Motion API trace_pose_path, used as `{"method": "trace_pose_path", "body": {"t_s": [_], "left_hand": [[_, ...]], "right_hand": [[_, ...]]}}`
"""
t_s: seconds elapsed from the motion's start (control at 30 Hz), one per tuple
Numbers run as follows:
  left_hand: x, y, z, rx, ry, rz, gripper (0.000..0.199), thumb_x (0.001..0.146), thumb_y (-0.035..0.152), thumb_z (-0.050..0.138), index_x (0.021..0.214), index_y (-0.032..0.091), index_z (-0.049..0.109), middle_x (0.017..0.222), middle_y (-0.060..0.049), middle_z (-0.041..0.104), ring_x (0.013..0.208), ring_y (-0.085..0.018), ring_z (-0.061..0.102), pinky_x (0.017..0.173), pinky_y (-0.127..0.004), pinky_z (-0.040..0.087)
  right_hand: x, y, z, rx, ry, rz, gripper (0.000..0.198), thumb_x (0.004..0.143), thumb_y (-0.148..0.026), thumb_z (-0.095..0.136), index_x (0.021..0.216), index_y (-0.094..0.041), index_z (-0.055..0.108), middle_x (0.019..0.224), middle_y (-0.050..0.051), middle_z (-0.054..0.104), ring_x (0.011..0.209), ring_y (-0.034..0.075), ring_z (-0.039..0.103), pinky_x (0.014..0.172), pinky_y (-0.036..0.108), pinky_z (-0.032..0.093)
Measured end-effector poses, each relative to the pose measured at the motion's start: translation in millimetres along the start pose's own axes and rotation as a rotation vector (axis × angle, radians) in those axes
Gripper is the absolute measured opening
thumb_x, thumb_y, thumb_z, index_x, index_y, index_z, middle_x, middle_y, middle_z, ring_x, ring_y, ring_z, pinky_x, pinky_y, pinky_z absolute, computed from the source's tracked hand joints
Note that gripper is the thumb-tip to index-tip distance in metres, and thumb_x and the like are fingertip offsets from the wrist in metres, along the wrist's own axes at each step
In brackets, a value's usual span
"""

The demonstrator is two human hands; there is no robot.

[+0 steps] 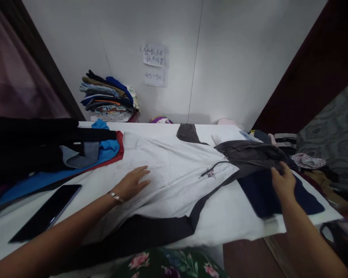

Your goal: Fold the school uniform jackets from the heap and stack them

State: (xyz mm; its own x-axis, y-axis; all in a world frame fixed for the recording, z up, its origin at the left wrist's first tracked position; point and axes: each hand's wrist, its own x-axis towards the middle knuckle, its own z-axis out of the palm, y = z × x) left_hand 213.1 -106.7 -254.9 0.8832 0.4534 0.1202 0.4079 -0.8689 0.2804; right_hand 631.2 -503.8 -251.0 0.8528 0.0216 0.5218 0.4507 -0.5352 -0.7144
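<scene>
A long-sleeved hoodie (162, 158) lies spread on its side across the white table, with a pale body, dark sleeves (150, 229) and a dark grey hood (249, 154) toward the right. A black drawstring (216, 166) crosses its chest beside a small dark print. My left hand (135, 183), a bracelet on its wrist, is over the lower part of the hoodie's body with fingers spread. At the edge of the hood is my right hand (285, 181), its thumb and fingers apart and slightly blurred. Folded navy cloth (258, 195) lies under the hood and near this hand.
Dark, blue and red clothes (89, 154) lie piled at the left. A phone (46, 212) rests near my left forearm. Folded clothes (110, 96) are stacked at the back against the wall, below and left of paper notes (155, 56). More clothes (307, 160) are heaped at the right.
</scene>
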Motion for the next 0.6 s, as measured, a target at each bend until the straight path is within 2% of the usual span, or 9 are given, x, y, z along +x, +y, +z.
{"method": "trace_pose_path", "body": {"t_s": [0.03,0.1,0.17,0.2,0.27,0.37,0.43,0.53,0.6], "left_hand": [[-16,-5,-8,-0.025,0.040,-0.024,0.051,0.084,0.053,0.042,0.117,0.018,0.060,0.133,-0.010,0.054,0.122,-0.024,0.050,0.103,-0.039,0.040],[-54,-10,-22,-0.062,0.112,-0.074,0.049,0.083,0.057,0.042,0.111,0.022,0.063,0.121,-0.007,0.063,0.111,-0.022,0.058,0.095,-0.036,0.047],[-93,-11,-29,-0.074,0.177,-0.077,0.043,0.082,0.057,0.045,0.102,0.024,0.065,0.108,-0.004,0.068,0.100,-0.020,0.063,0.087,-0.031,0.051],[-112,-10,-30,-0.075,0.195,-0.052,0.040,0.083,0.055,0.046,0.099,0.025,0.066,0.103,-0.003,0.069,0.095,-0.019,0.064,0.083,-0.029,0.052],[-143,-6,-26,-0.058,0.199,0.030,0.032,0.083,0.051,0.049,0.094,0.027,0.067,0.094,-0.001,0.070,0.088,-0.017,0.065,0.078,-0.026,0.052],[-170,0,-11,0.020,0.164,0.145,0.030,0.080,0.050,0.056,0.099,0.031,0.067,0.099,-0.001,0.070,0.090,-0.018,0.064,0.078,-0.028,0.051],[-175,1,-2,0.083,0.148,0.161,0.038,0.077,0.051,0.059,0.110,0.032,0.064,0.109,-0.003,0.068,0.098,-0.022,0.063,0.083,-0.033,0.050],[-173,-1,7,0.118,0.122,0.142,0.044,0.080,0.049,0.057,0.120,0.030,0.059,0.120,-0.006,0.063,0.107,-0.025,0.059,0.089,-0.039,0.048],[-172,-3,7,0.112,0.101,0.139,0.045,0.081,0.049,0.055,0.122,0.029,0.058,0.123,-0.006,0.062,0.110,-0.025,0.057,0.092,-0.039,0.046]], "right_hand": [[-25,-11,-2,0.157,-0.096,0.040,0.040,0.077,-0.039,0.055,0.106,-0.011,0.062,0.104,0.019,0.065,0.096,0.027,0.061,0.081,0.039,0.047],[-83,-33,-2,0.403,-0.442,0.150,0.041,0.075,-0.046,0.060,0.103,-0.015,0.064,0.091,0.013,0.069,0.081,0.024,0.066,0.070,0.037,0.052],[-142,-55,-1,0.465,-0.728,0.180,0.041,0.074,-0.048,0.063,0.100,-0.016,0.066,0.085,0.012,0.071,0.067,0.022,0.066,0.059,0.034,0.053],[-169,-66,-1,0.464,-0.806,0.139,0.039,0.077,-0.048,0.060,0.101,-0.017,0.067,0.086,0.011,0.071,0.068,0.022,0.066,0.058,0.033,0.053],[-213,-86,-1,0.447,-0.932,-0.091,0.028,0.084,-0.040,0.055,0.100,-0.021,0.068,0.100,0.011,0.070,0.089,0.023,0.066,0.074,0.035,0.054],[-252,-115,1,0.416,-1.019,-0.539,0.031,0.088,-0.029,0.051,0.117,-0.026,0.062,0.121,0.009,0.061,0.110,0.022,0.056,0.093,0.040,0.047],[-266,-132,6,0.353,-1.038,-0.742,0.043,0.087,-0.029,0.054,0.129,-0.028,0.052,0.128,0.009,0.056,0.113,0.024,0.052,0.094,0.043,0.045],[-279,-153,21,0.196,-1.028,-0.853,0.050,0.084,-0.034,0.057,0.133,-0.025,0.047,0.119,0.011,0.060,0.102,0.029,0.053,0.084,0.046,0.048],[-282,-163,28,0.127,-1.003,-0.862,0.032,0.088,-0.034,0.049,0.118,-0.026,0.058,0.099,0.009,0.064,0.088,0.027,0.054,0.074,0.043,0.049]]}}
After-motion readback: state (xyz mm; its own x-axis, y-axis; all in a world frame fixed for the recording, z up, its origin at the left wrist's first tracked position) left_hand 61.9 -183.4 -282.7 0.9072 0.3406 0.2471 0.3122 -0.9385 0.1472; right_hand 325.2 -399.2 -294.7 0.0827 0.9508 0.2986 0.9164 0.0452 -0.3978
